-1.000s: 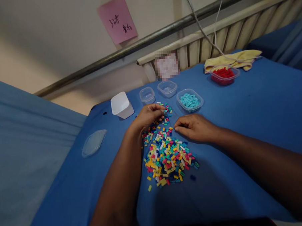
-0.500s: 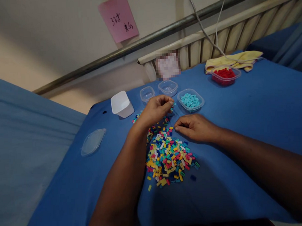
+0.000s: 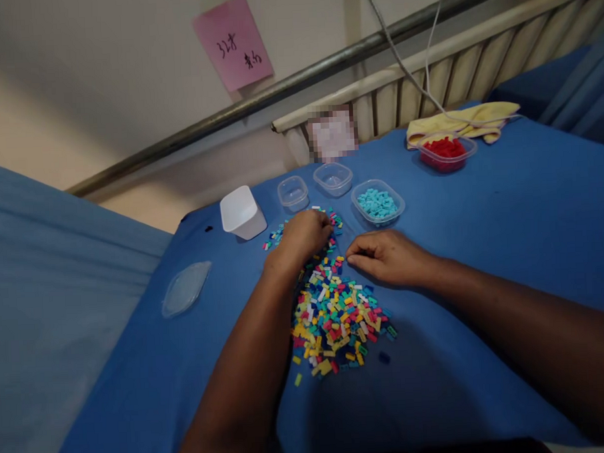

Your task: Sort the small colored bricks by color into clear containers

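Note:
My left hand [image 3: 305, 236] reaches down into the far part of a pile of small multicoloured toy bricks [image 3: 336, 318]. Its fingers are curled, and the fingertips are hidden behind the hand. On the blue cloth just right of the pile rests my right hand [image 3: 391, 257], thumb and fingers closed together; whether a brick is between them I cannot see. Beyond my hands stands a clear plastic tub of light-blue bricks [image 3: 378, 204]. Two more clear tubs, a larger one [image 3: 333, 180] and a smaller one [image 3: 293, 194], hold nothing visible.
A white bin [image 3: 243, 214] stands at the back left, with a clear lid [image 3: 187, 289] nearer me. At the back right, a tub of red pieces [image 3: 446, 155] touches a yellow cloth [image 3: 457, 123]. A radiator [image 3: 455, 69] and a metal pipe [image 3: 217, 120] run behind the table.
My left hand has moved back from beside the light-blue tub, where it pinched a small bluish-green piece, and lowered left into the bricks. My right hand stays in place.

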